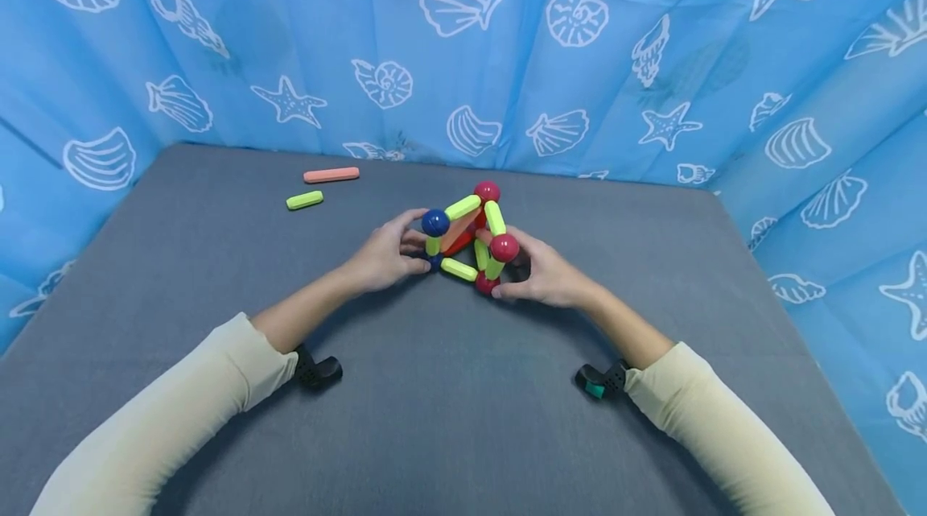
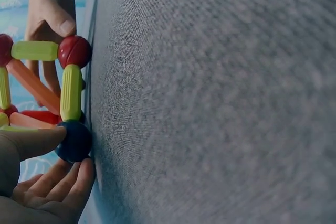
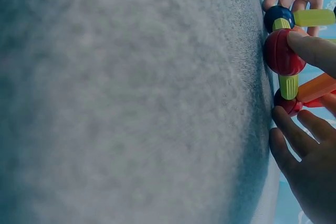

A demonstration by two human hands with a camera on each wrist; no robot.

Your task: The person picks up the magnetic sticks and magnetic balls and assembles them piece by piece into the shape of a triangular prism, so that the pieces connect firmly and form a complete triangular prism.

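Grey table (image 1: 181, 274) before blue backdrop cloth (image 1: 507, 57) printed with white seashells.

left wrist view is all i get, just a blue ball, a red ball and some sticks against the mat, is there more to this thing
Observer: Yes. In the head view the frame stands on the mat, with a third red ball at its top.
Operator: where's the right hand
Observer: The right hand is at the frame's right side, thumb by the low red ball.
Operator: any spare pieces around
Observer: Two loose sticks lie far left on the mat: a green stick and a pink stick behind it.
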